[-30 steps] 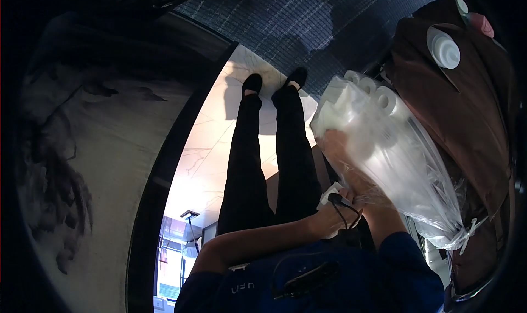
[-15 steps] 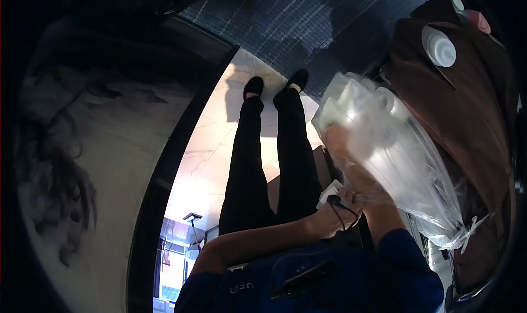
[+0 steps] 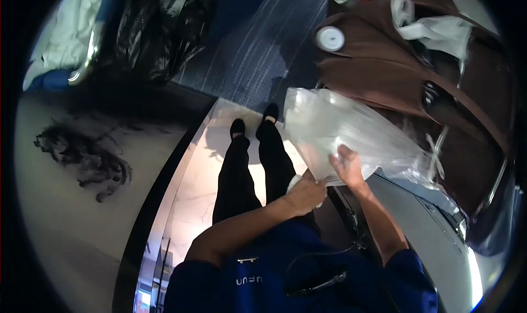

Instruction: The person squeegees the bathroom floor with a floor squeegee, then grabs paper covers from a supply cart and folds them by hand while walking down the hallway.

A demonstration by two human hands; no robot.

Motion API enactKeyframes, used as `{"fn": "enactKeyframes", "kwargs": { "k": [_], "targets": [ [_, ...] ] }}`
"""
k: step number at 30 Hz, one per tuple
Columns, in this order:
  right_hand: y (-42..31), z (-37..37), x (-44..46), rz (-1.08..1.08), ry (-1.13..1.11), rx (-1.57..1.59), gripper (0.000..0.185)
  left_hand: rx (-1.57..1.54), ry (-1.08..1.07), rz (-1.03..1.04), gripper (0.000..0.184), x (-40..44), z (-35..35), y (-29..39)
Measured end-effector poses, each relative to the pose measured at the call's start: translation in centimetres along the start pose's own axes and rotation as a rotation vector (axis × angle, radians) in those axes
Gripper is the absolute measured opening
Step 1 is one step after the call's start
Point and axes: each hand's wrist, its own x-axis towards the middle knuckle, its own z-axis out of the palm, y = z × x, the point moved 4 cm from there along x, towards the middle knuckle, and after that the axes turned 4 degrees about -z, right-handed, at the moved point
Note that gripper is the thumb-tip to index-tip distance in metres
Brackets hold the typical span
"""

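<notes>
My left hand is closed around a white, soft-looking bundle that sticks out on both sides of the fist; its kind is unclear. Against the fist lies the near edge of a large translucent plastic bag, knotted at its right end. My right hand is at the bag's near side, thumb and fingers apart and slightly curled. Bag film shows behind and between them, and I cannot make out any separate thing in that hand. The bag's contents are blurred.
Brown cloth covers the right side, bearing a white round lid-like thing and a crumpled white piece. A black plastic bag hangs at the upper left. On the left runs a pale marbled surface with a dark edge.
My right hand, seen through the plastic before, now shows plainly in front of the bag. The bag has shifted left and looks flatter. My left hand has moved left with the white bundle.
</notes>
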Motion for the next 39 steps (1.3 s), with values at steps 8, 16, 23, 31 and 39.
{"fn": "enactKeyframes", "kwargs": {
  "k": [8, 16, 23, 31, 39],
  "targets": [
    [-8.5, -12.3, -13.7, 0.005, 0.394, 0.374, 0.012, -0.831, -0.051, -0.123, 0.037, -2.5, -9.2, -2.3],
    [-12.4, -17.8, -12.6, -0.21, 0.614, 1.197, 0.025, -1.453, 0.275, -0.366, 0.04, 0.6, -22.7, -1.5],
    [-13.1, -20.7, -9.0, -0.365, 0.425, 1.625, 0.051, -1.428, 0.075, -0.169, 0.048, 3.3, -29.9, -0.2],
    [-18.2, -22.1, -2.9, -0.312, 0.198, 1.88, 0.054, -1.825, -0.12, 0.09, 0.043, 8.5, -33.5, 6.3],
    [-23.6, -26.1, 6.2, -0.07, 0.438, 1.536, 0.044, -2.136, -0.403, 0.071, 0.033, 14.3, -40.5, -0.1]
  ]
}}
